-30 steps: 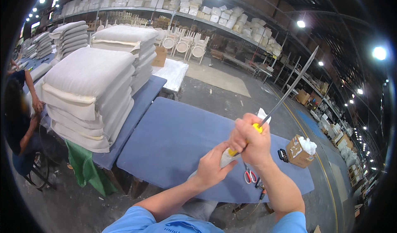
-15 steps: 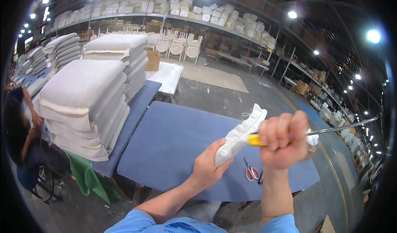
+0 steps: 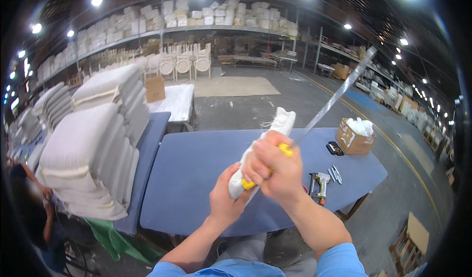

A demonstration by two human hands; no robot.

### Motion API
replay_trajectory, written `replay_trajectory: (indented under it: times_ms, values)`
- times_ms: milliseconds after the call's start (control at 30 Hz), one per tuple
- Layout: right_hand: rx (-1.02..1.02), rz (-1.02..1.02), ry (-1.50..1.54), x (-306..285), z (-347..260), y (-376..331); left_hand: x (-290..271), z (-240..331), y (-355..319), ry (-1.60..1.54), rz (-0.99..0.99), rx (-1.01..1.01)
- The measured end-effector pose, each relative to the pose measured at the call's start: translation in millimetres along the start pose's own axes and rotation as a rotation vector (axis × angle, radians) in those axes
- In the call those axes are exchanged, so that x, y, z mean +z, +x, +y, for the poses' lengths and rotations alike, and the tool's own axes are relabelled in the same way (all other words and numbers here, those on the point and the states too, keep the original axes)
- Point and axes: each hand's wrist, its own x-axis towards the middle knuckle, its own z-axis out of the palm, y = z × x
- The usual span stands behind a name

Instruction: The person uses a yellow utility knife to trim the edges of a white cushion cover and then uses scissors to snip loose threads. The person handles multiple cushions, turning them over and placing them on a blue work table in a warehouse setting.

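Note:
My left hand (image 3: pixel 227 196) is closed around the lower end of a narrow white fabric-covered pad (image 3: pixel 283 121), held tilted above the blue tabletop (image 3: pixel 196 159). Loose threads hang from its far edge. In my right hand (image 3: pixel 276 166) is a long flat metal blade (image 3: pixel 339 92) by its yellow handle (image 3: pixel 286 149), with my fist up against the pad. The blade points up and away to the right. My right hand hides part of the pad; whether the handle presses into it I cannot tell.
On the table's right lie a nail gun (image 3: pixel 322 182), several silver rods (image 3: pixel 335 174), a black case (image 3: pixel 335 148) and a cardboard box (image 3: pixel 354 139) with white stuffing. Stacked pale cushions (image 3: pixel 81 144) stand left. Another person (image 3: pixel 44 213) sits at the lower left.
My right hand has come left and down onto the pad, and the blade has swung upward. The pad has shifted left. My view has turned right, bringing the nail gun and box into sight.

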Motion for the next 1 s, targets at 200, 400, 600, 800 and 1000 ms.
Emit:
replay_trajectory:
  times_ms: [200,400,600,800,1000]
  values:
    - [-0.288,0.503,0.008,-106.7,-38.9,-84.7,-22.1,38.2,44.6,0.513,0.058,0.330]
    - [0.112,0.907,-0.157,-200.7,65.2,-168.0,-11.9,21.4,77.7,0.509,-0.052,0.197]
    - [0.465,0.895,-0.082,-251.7,148.9,-187.1,-25.1,4.8,65.3,0.676,0.025,0.257]
    - [0.597,0.902,-0.226,-282.6,175.5,-196.0,-24.2,28.1,57.8,0.917,-0.157,0.168]
    - [0.604,0.907,-0.235,-276.6,168.2,-190.9,-8.4,60.9,72.7,0.946,-0.348,-0.047]
